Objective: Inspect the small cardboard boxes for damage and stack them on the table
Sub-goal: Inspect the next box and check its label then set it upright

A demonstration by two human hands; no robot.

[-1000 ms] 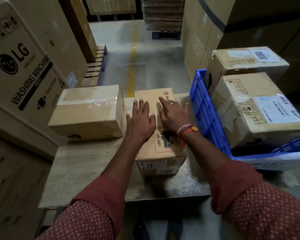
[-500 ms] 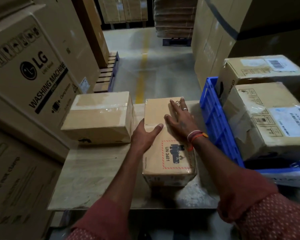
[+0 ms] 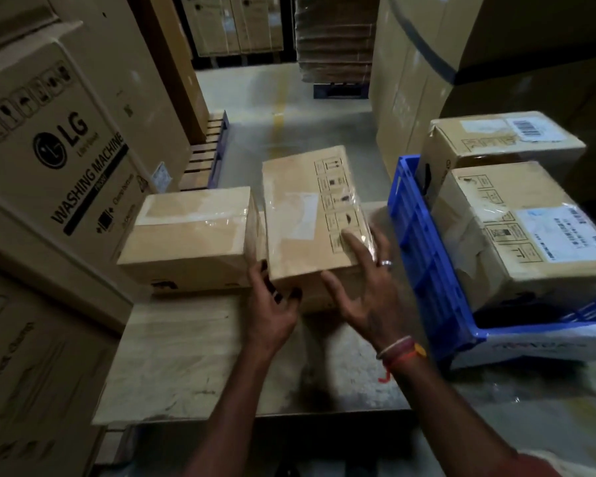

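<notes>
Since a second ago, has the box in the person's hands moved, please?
Yes. The box has been turned onto another face and tipped up, beside the taped box, which stays put on the table.

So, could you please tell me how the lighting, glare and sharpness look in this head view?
Head view: dim warehouse light; glare on the tape of the held box; right hand slightly motion-blurred; wide-angle bending at the edges, as on the washing machine carton.
</notes>
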